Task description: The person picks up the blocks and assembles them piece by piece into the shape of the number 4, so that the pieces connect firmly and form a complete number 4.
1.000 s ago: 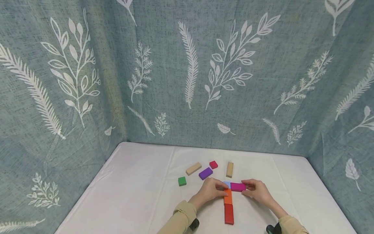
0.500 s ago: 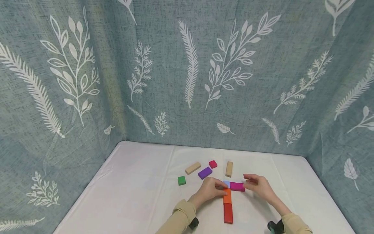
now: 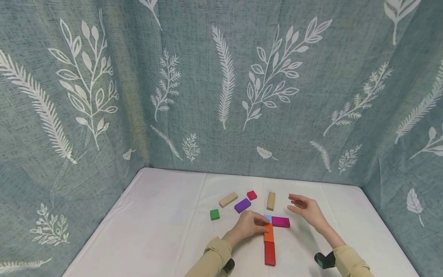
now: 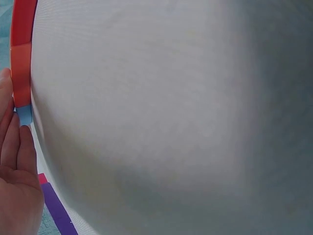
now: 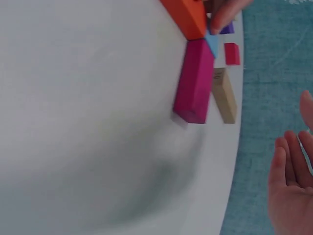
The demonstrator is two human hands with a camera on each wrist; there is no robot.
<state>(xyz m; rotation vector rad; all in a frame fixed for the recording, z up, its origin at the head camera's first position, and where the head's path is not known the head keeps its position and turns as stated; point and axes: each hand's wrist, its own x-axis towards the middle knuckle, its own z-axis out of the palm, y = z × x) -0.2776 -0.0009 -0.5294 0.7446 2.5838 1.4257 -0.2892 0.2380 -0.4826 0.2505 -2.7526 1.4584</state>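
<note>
On the white table, a red block (image 3: 270, 254), an orange block (image 3: 268, 234) and a light blue block (image 3: 267, 217) form a line running away from me. At its far end a magenta block (image 3: 280, 222) lies sideways to the right, against the blue one. My left hand (image 3: 246, 225) touches the line from the left, fingertips at the blue block and thumb at the orange. Its fingers look fairly straight in the left wrist view. Holding nothing, my right hand (image 3: 309, 211) hovers to the right beyond the magenta block, fingers loosely bent, as the right wrist view also shows.
Behind the line lie a purple block (image 3: 242, 205), a small red-pink block (image 3: 252, 195), a green cube (image 3: 214, 214) and two plain wooden blocks, one at the left (image 3: 228, 199) and one upright-pointing (image 3: 271, 201). A blue-green leaf-patterned curtain (image 3: 207, 96) surrounds the table.
My right hand has let go of the magenta block and moved away from me, up and slightly right. The left hand stays at the blue and orange blocks.
</note>
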